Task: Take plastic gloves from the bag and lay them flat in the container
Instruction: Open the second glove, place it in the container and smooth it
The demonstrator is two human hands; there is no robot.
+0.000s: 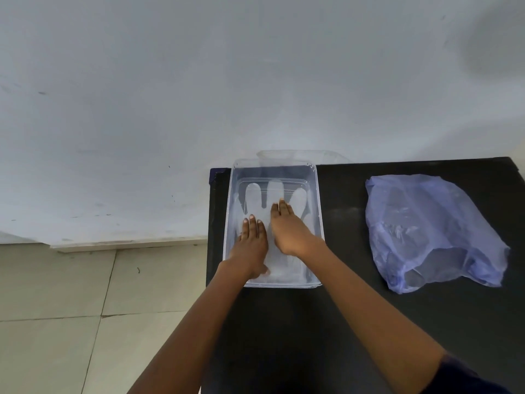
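A clear plastic container stands at the left end of a black table. A see-through plastic glove lies flat on its floor, fingers pointing away from me. My left hand rests palm down on the glove's lower left part, fingers together. My right hand lies palm down on the glove's middle, its fingertips near the base of the glove's fingers. Neither hand grips anything. A crumpled blue plastic bag lies on the table to the right, its mouth toward me, with more clear plastic showing inside.
The black table ends just left of the container, with tiled floor below. A pale wall rises right behind the table. A clear lid leans behind the container against the wall.
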